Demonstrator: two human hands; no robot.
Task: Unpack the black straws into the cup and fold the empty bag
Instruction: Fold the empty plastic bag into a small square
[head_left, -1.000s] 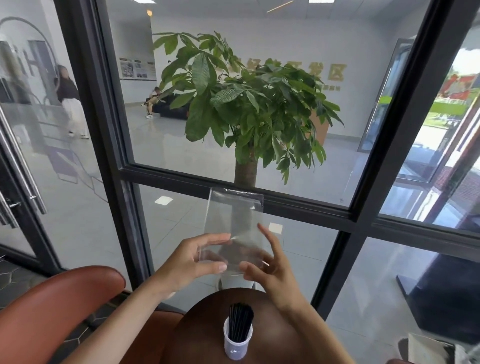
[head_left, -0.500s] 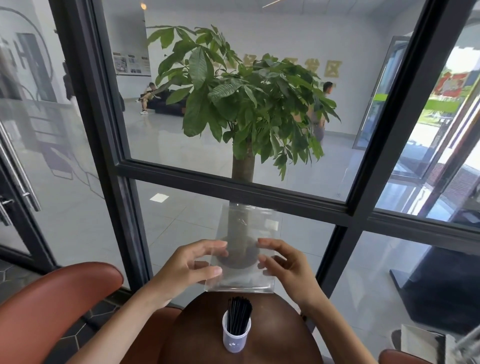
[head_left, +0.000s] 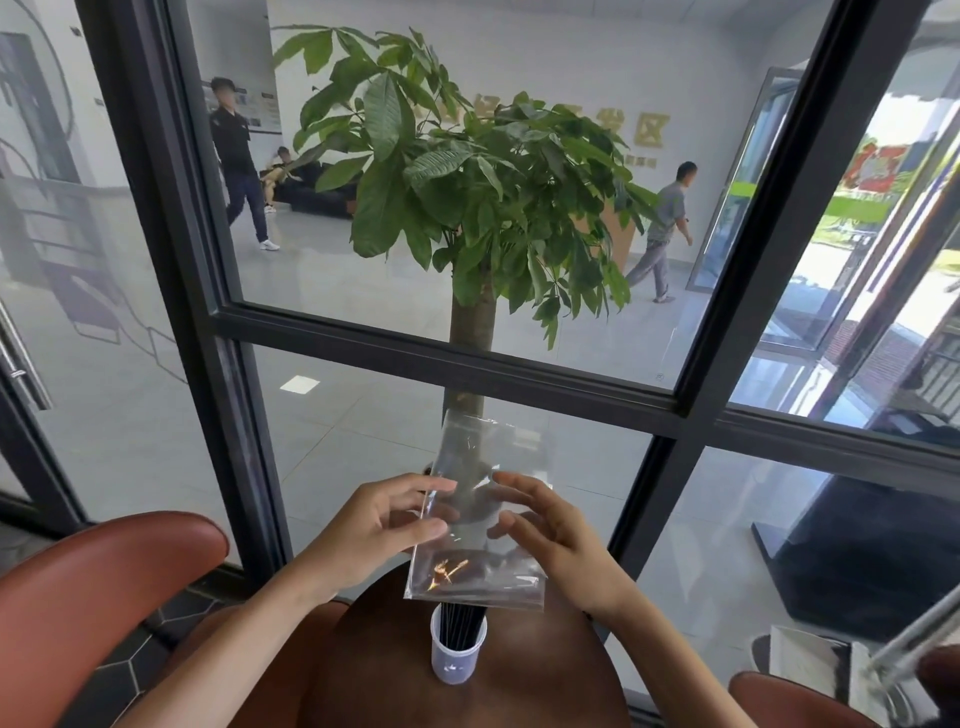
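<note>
black straws (head_left: 459, 625), clear bag (head_left: 483, 525), brown table (head_left: 384, 670)

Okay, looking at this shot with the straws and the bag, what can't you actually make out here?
Head view only:
- Tops of the black straws: covered by the bag's lower edge.
- Cup depth and straw count: too small and dense.
- Left hand and right hand fingertips behind the bag: blurred by glare, grip unclear.
- Round table: near edge cut off by the frame's bottom.

Thin black plastic straws (head_left: 460, 627) upright in small translucent plastic cup (head_left: 457, 659) on round brown wooden table (head_left: 545, 670); flat clear plastic bag (head_left: 480, 525) above.
</note>
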